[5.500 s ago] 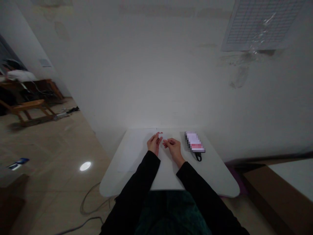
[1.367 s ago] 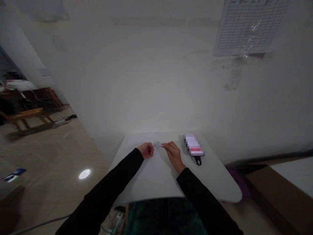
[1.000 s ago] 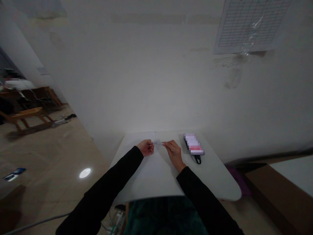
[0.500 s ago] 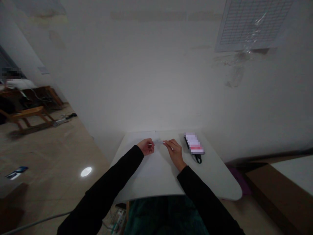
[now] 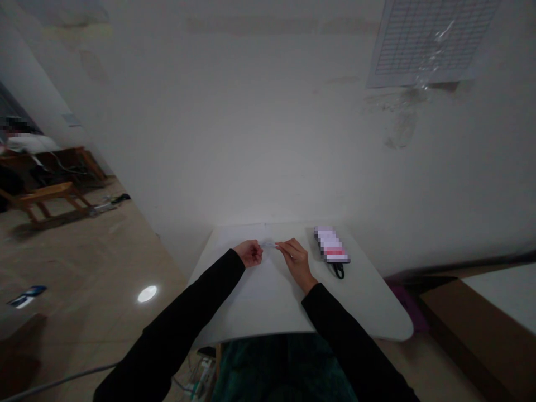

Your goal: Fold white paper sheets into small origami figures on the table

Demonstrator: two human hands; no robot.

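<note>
Thin pale strip [image 5: 268, 245] spans the gap between 2 bare hands, just below the centre of the frame, above a white table [image 5: 355, 307]; whether it is paper or plastic is too small to tell. At its left end, the left hand [image 5: 249, 254] is curled with its fingers folded in, gripping the strip. The right hand [image 5: 296, 261] pinches the opposite end between thumb and fingertips. Both arms wear black sleeves [image 5: 352, 329] and come up from the bottom edge. Under the left hand, a white sheet of paper [image 5: 240, 233] lies on the left half of the table. Right of the right hand and apart from it, a phone [image 5: 331, 244] with a blurred-out screen rests at a slant, a black loop [image 5: 339, 272] at its lower end. At upper right, a gridded chart [image 5: 427, 39] hangs on the wall [image 5: 268, 111]. A wooden chair [image 5: 48, 195] stands at the left edge, near a seated person in white [image 5: 33, 143].
</note>
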